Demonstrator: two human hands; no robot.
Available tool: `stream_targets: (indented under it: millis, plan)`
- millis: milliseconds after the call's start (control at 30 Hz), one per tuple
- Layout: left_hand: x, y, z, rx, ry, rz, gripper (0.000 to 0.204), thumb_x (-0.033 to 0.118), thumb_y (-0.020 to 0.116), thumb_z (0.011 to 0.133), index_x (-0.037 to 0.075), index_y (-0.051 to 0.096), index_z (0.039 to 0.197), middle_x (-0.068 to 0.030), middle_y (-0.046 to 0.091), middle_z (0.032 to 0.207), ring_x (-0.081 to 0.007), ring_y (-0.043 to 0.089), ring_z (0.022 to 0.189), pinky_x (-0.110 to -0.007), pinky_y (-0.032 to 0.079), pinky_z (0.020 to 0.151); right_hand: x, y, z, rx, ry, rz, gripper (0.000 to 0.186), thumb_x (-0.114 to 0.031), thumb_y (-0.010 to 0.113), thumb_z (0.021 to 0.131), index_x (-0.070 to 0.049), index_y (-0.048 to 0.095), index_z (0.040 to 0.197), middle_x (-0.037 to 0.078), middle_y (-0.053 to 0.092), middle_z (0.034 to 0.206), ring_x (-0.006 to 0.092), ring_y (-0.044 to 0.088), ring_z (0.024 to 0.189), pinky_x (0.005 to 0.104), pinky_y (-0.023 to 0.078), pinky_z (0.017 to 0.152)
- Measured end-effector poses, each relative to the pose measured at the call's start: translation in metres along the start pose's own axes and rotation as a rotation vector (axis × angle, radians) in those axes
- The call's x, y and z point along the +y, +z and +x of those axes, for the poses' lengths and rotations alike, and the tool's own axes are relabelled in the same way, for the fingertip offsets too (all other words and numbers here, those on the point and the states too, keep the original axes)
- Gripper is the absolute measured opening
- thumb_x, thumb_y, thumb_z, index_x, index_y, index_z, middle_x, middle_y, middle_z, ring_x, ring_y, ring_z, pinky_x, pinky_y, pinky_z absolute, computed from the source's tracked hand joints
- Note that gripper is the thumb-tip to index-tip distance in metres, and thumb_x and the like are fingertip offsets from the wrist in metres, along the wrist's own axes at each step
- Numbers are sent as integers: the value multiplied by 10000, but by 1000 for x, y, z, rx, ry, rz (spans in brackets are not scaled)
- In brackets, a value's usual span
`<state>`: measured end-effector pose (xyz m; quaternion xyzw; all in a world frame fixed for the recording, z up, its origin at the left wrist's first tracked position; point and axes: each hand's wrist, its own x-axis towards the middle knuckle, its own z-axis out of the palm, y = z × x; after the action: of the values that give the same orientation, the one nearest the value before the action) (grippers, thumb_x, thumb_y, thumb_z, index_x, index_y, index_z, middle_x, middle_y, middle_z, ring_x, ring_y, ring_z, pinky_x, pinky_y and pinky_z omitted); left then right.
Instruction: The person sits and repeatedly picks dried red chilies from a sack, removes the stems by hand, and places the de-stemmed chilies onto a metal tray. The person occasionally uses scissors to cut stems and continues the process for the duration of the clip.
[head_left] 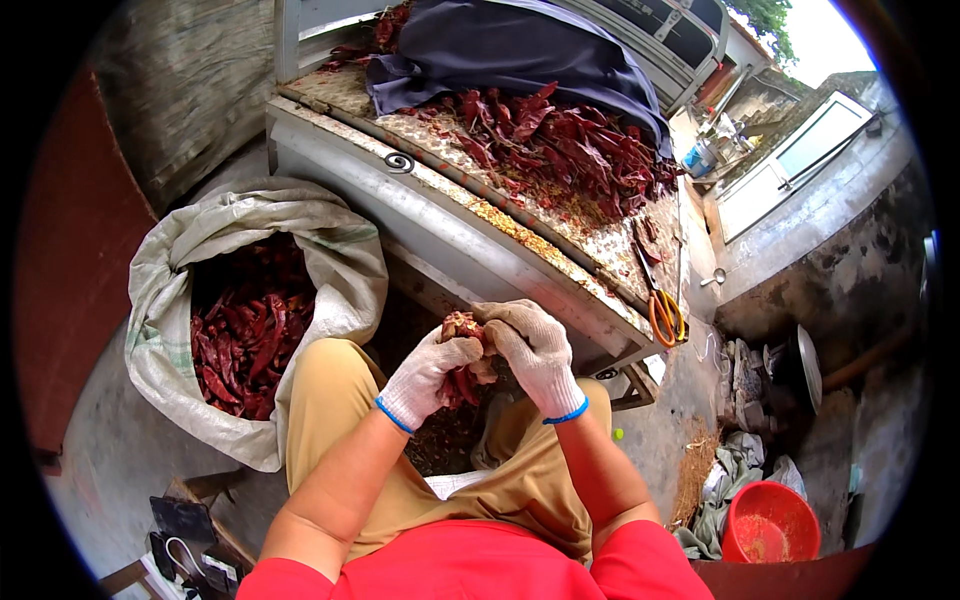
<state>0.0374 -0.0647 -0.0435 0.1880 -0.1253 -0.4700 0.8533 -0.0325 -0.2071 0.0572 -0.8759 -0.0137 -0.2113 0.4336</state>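
Observation:
Both my hands wear white knit gloves with blue cuffs and meet between my knees. My left hand [428, 372] is closed around a bunch of dried red chili peppers [462, 326], its pale stem ends up and some red pods hanging below the fingers. Against the right side of this bunch, my right hand [538, 352] is closed with its fingers curled at the stem end; its exact grip is partly hidden. Left of my knee stands a white woven sack [150, 290], its rim rolled down, filled with dried red chili pods [250, 345].
Ahead is a truck bed [440, 225] bearing a heap of dried chilies [560, 150] partly under a dark cloth [500, 50]. Orange-handled scissors [662, 315] lie at its right corner. A red basin [770, 522] sits at lower right, a dark device [185, 525] at lower left.

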Motion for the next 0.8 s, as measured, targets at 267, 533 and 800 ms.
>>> stream_targets:
  millis: [267,533,800]
  plan:
    - [10,28,-4,162,84,264,295,57,694,864,-4,631,1147,-86,705,912,-189,696,786,-313,582,720,-2,7,-1,126,-319,-587,101,-128,698,831,-77,701,918,107,690,907,321,663,849,433,529,731]
    - [-3,11,0,206,180,283,204,-14,638,874,-11,634,1078,-97,694,890,-186,687,700,-278,574,580,1,22,-6,117,223,12,183,-158,612,903,-18,706,974,135,693,867,251,650,768,370,512,706]
    - [3,13,-5,250,186,270,147,5,624,885,-7,634,1031,-87,683,839,-179,691,696,-280,578,628,14,17,0,103,805,932,212,-170,557,951,-21,700,1001,6,607,729,70,424,499,226,330,451]
